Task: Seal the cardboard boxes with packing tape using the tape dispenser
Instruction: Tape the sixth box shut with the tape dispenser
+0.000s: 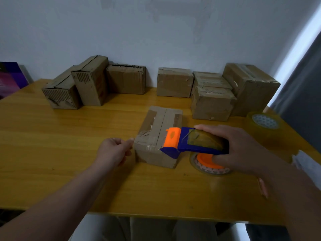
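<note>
A small cardboard box [156, 126] lies in the middle of the wooden table [69, 145], with old clear tape on its top and a seam down the middle. My right hand [243, 148] grips a blue and orange tape dispenser [189, 141] whose orange front rests on the box's near right corner. Its tape roll [208, 164] sits just above the table. My left hand [114, 150] pinches the clear tape end at the box's near left edge.
Several cardboard boxes stand along the wall: a group at the back left [90, 82] and another at the back right [213, 100]. A spare tape roll [264, 122] lies at the right edge. A pencil [263, 187] lies by my right wrist.
</note>
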